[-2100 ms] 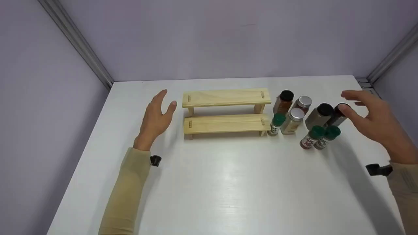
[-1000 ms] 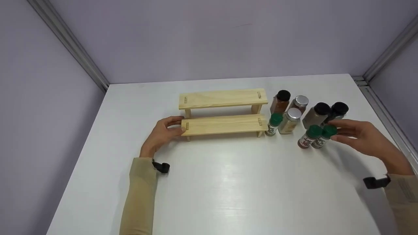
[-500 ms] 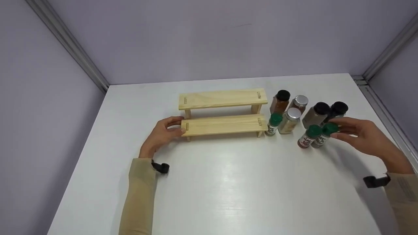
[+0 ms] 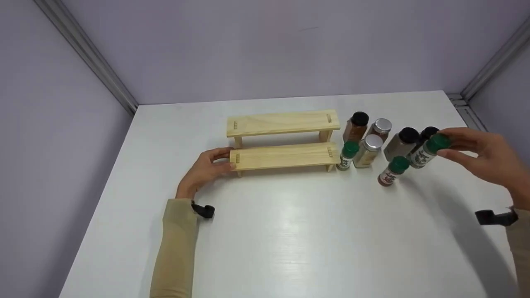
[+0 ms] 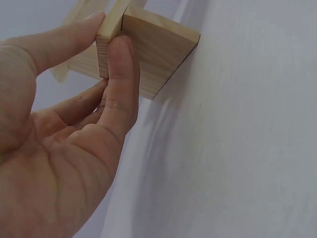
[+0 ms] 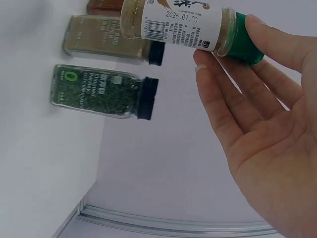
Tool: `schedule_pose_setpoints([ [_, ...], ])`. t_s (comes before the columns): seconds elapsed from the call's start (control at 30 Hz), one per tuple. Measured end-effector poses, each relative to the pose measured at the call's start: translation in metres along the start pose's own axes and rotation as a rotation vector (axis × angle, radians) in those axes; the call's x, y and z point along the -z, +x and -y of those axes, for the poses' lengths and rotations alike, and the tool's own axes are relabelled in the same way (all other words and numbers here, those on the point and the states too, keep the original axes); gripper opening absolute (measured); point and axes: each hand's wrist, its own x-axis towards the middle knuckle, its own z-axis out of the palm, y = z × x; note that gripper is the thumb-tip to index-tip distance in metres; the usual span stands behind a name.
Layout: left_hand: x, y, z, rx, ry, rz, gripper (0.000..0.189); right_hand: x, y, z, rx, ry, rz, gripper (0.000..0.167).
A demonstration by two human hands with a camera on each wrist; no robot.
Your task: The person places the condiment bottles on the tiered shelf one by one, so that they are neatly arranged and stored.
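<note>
Lifting the green-capped bottle [image 4: 423,156] newly off the worktop [image 4: 290,240] at right, pinching its cap [image 4: 439,142] with right hand [image 4: 484,159] and left end of near shelf [image 4: 285,157] with left hand [image 4: 206,167], seemingly next needing clearance from black-capped jars [image 4: 398,148].

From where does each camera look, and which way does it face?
Head: on the head, facing forward-down over the white flat table; left hand, right hand and tan sleeves show.
Left wrist: worn there, facing outward toward the front pale wooden shelf; only the left hand shows.
Right wrist: worn there, facing the clear cylindrical green-capped jar; only the right hand shows.
Shared: the shelf appears in head and left wrist, the jar in head and right wrist.
</note>
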Motion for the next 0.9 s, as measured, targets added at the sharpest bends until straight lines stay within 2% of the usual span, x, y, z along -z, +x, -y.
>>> schedule_pose_setpoints([
  [0.17,-0.001,0.0,0.0,0.013,-0.004,-0.017,0.064,0.013,0.009,0.017,-0.009,0.023,-0.045,0.042],
  [0.37,-0.003,0.0,-0.002,0.051,-0.068,-0.005,0.061,0.019,0.025,0.036,0.05,0.024,-0.072,0.042],
  [0.63,-0.004,-0.001,-0.002,0.08,-0.104,-0.02,0.057,0.005,0.055,0.063,0.029,0.145,-0.058,0.038],
  [0.9,-0.003,-0.004,-0.001,0.083,-0.122,-0.012,0.059,-0.012,0.082,0.09,0.058,0.163,0.004,0.035],
])
